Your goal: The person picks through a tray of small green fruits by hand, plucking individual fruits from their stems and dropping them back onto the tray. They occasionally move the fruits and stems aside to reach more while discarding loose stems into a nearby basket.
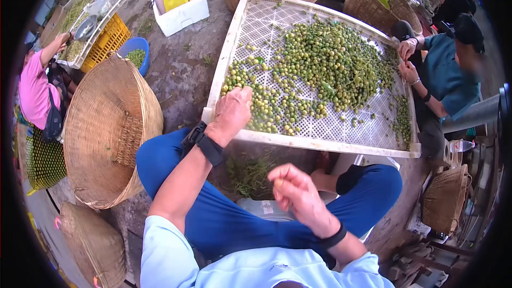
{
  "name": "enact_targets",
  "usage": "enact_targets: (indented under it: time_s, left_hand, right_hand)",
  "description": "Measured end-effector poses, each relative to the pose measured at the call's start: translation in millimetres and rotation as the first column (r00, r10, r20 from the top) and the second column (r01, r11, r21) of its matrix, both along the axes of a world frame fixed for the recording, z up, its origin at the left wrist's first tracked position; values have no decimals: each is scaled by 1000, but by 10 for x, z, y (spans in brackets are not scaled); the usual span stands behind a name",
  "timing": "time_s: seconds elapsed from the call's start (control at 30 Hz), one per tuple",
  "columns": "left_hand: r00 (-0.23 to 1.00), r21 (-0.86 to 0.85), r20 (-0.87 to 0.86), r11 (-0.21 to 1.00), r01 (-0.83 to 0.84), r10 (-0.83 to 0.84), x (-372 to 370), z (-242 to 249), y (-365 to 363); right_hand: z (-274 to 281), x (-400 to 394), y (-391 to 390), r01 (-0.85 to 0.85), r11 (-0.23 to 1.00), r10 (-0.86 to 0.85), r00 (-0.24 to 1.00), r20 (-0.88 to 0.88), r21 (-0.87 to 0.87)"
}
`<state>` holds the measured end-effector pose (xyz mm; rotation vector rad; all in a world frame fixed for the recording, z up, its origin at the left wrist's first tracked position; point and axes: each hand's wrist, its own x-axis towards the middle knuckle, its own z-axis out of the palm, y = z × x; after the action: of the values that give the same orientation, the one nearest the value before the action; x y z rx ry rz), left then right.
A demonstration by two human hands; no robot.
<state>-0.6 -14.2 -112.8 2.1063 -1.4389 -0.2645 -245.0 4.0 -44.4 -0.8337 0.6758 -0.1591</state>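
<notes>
the right hand point(298, 192), nearest and below the white tray point(320, 143), pinches a small yellowish fruit point(278, 183) in curled fingers. the left hand point(233, 111) rests over the tray's near edge, fingers bent down among the green fruits point(320, 69); whether they grip any i cannot tell. beyond the tray sits a person in teal point(445, 74).

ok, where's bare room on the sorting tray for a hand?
On the white tray, bare mesh lies at the top-left corner and along the near-right edge. The green fruit crowds the centre and right. The left hand rests on the near-left pile; the right hand is off the tray.
</notes>
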Motion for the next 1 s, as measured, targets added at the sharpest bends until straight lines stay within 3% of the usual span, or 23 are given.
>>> enact_targets:
  time_s: [0.17,0.27,0.4,0.5,0.6,0.67,0.73,0.8,0.93,1.0]
  left_hand:
    - [997,26,54,998,-63,61,32,-109,-73]
    - [986,41,148,996,-78,71,-11,-89,-50]
    - [999,30,51,1000,-7,5,-35,-30,0]
    - [998,127,41,991,43,-49,-78,106,29]
    - [975,170,7,961,219,-223,-181,311,119]
    - [933,130,-24,924,358,-359,-297,383,265]
    - [786,132,-35,777,616,-617,-355,412,412]
    - [731,68,-79,728,682,-678,-501,383,553]
    - [702,124,-162,691,712,-694,-629,335,598]
    - [718,216,-42,695,686,-695,-608,369,582]
  right_hand:
    - [25,287,-554,-42,934,15,997,-79,-355]
    - [-140,546,-852,32,896,-100,986,-131,-443]
    - [-373,1001,-1247,7,857,-99,984,-151,-516]
    - [-509,1420,-1489,-32,774,-89,983,-158,-633]
    - [-759,1873,-1678,-183,466,-112,958,-263,-866]
    - [-998,2139,-1767,-222,343,-114,955,-275,-913]
    - [-1063,2309,-1738,-326,93,-138,932,-336,-941]
    - [-1177,2398,-1724,-379,-60,-145,919,-367,-924]
    - [-1286,2470,-1787,-366,-84,-204,917,-344,-927]
    - [-1244,2420,-1815,-338,55,-148,928,-342,-940]
